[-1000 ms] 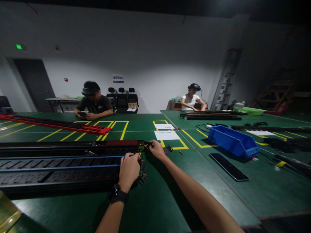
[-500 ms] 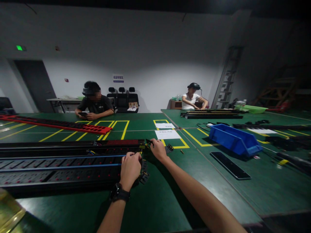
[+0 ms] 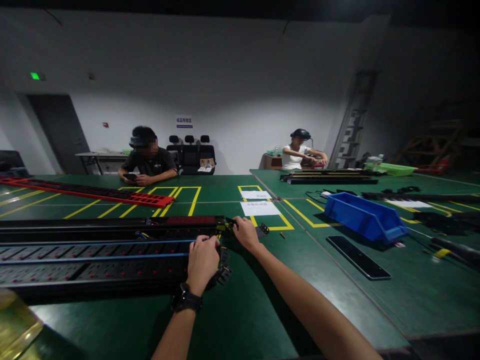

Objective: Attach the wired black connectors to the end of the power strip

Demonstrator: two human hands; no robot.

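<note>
Your left hand (image 3: 202, 261): fingers curled down, gripping the near end of the long black power strip (image 3: 93, 255). Your right hand (image 3: 246, 232): fingertips pinched on a small black connector (image 3: 230, 223) at that strip's far corner, just beyond your left knuckles.

1. Counted two bare hands at the strip ends: left hand (image 3: 201, 261), right hand (image 3: 245, 232).
2. Counted one wristwatch (image 3: 185, 298).
3. Counted two long black power strips (image 3: 93, 257) side by side.
4. Counted one red power strip (image 3: 90, 192).
5. Counted one blue bin (image 3: 364, 217).
6. Counted two white paper sheets (image 3: 260, 207).
7. Counted two seated co-workers (image 3: 149, 158).
8. Counted three black chairs (image 3: 189, 152).
</note>
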